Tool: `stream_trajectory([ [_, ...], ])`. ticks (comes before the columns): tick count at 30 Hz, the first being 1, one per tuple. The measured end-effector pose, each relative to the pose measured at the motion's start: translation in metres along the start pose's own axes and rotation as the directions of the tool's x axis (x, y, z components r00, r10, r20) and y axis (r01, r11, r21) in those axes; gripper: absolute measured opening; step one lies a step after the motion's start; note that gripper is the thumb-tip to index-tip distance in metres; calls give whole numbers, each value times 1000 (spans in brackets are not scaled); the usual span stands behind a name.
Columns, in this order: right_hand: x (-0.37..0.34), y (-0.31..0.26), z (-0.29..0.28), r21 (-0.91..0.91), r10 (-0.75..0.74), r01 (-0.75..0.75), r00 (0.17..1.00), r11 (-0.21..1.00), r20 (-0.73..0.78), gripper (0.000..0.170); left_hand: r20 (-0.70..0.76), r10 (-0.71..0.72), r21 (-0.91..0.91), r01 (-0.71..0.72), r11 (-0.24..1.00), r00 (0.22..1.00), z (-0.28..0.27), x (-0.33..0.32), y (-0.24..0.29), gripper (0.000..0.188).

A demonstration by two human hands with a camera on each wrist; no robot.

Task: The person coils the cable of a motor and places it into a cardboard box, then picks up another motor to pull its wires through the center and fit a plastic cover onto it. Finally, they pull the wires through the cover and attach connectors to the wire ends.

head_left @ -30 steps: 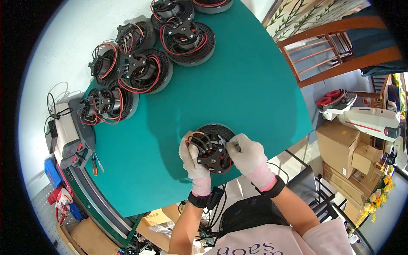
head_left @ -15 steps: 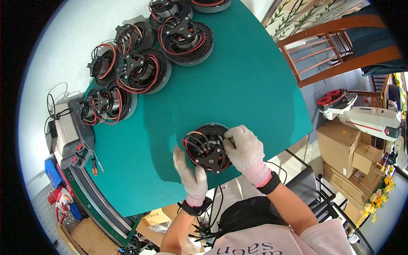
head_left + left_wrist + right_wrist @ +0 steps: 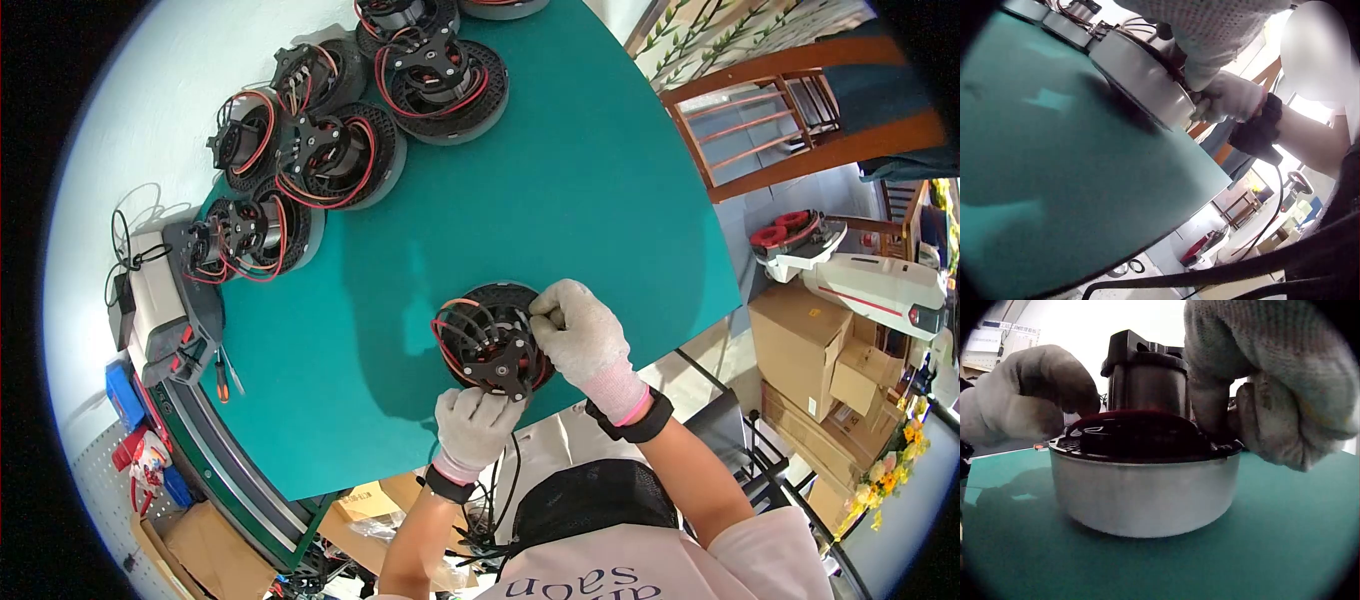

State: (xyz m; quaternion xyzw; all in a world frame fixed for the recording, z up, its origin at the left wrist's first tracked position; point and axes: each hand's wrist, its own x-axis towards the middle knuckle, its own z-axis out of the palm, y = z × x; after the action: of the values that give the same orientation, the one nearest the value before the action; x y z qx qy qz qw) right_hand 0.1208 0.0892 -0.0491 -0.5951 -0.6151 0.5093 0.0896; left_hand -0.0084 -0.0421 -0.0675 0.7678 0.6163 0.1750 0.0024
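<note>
A round motor unit with a grey metal rim, a black perforated top and a three-armed bracket stands near the table's front edge. Thin wires loop over its left side. My gloved right hand is at the right rim, fingers curled in a pinch by the red wire. At the near edge, my gloved left hand has its fingers bent down onto the unit, beside the bracket. In the right wrist view that wire runs between both hands; I cannot tell whether the left fingertips pinch it.
Several similar motor units line the table's far left edge by the wall. A grey and black device stands at the left, with a screwdriver beside it. The green tabletop ends at my body; a wooden chair is beyond its right side.
My left hand let go of the wires on the left side, swung away and came to the near edge of the unit. My right hand stays at the right rim.
</note>
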Motion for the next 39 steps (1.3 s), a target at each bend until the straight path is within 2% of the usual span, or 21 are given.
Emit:
stream_trajectory([
  [3, -1, -1, -1, 13, 7, -8, 1000, 1000, 15, 11, -27, 0, -9, 0, 1000, 1000, 4, 1, 2, 15],
  [5, -1, 0, 0, 16, 8, -8, 1000, 1000, 28, 11, -59, -59, -26, 57, 998, 996, 3, 2, 7, 17],
  [11, -5, 0, 5, 68, -36, 40, 998, 997, -61, 10, -23, -170, -33, 170, 985, 985, -11, 11, 22, 24],
  [13, -5, -2, 4, -49, -124, 121, 990, 991, -62, 10, -10, -195, -19, 195, 981, 981, -10, 9, 26, 24],
  [17, -5, 2, 1, -158, -210, 202, 977, 966, -37, 11, 64, -277, -28, 280, 960, 959, -20, 18, 35, 26],
  [19, -3, 4, -2, -247, -340, 331, 940, 911, 5, 13, 61, -260, -37, 262, 964, 964, -21, 25, 39, 26],
  [20, -4, 4, -4, -245, -341, 332, 940, 911, 7, 13, 56, -240, -50, 243, 969, 969, -21, 27, 40, 27],
  [22, -6, 3, -8, -429, -377, 391, 918, 814, 122, 19, 78, -233, -37, 236, 971, 969, -21, 26, 39, 31],
  [23, -8, 3, -12, -430, -377, 394, 917, 812, 127, 19, 100, -226, -24, 230, 973, 969, -21, 26, 39, 35],
  [25, -12, -1, -19, -528, -357, 446, 895, 723, 267, 31, 119, -221, -5, 223, 975, 968, -23, 28, 40, 35],
  [29, -19, -14, -21, -621, -295, 431, 902, 655, 315, 40, 211, -223, 16, 225, 974, 952, -33, 44, 48, 35],
  [31, -15, -16, -25, -599, -190, 417, 895, 684, 404, 41, 218, -227, 38, 224, 974, 949, -34, 48, 49, 36],
  [32, -15, -13, -25, -601, -191, 424, 890, 678, 413, 41, 223, -226, 59, 219, 974, 948, -34, 50, 50, 36],
  [34, -16, -1, -20, -270, -211, 272, 949, 924, 235, 37, 251, -255, 59, 248, 967, 934, -36, 54, 51, 38],
  [35, -18, 6, -17, -274, -214, 279, 946, 920, 245, 37, 282, -273, 61, 266, 962, 920, -36, 55, 51, 39],
  [37, -24, 16, -11, 88, -111, 103, 990, 991, 92, 30, 282, -292, 59, 287, 956, 914, -35, 56, 53, 40],
  [38, -27, 17, -11, 85, -113, 104, 989, 991, 100, 30, 286, -299, 56, 296, 954, 910, -35, 56, 54, 40],
  [39, -30, 14, -13, 194, -73, 66, 997, 979, 31, 28, 286, -307, 57, 303, 951, 908, -36, 56, 54, 40],
])
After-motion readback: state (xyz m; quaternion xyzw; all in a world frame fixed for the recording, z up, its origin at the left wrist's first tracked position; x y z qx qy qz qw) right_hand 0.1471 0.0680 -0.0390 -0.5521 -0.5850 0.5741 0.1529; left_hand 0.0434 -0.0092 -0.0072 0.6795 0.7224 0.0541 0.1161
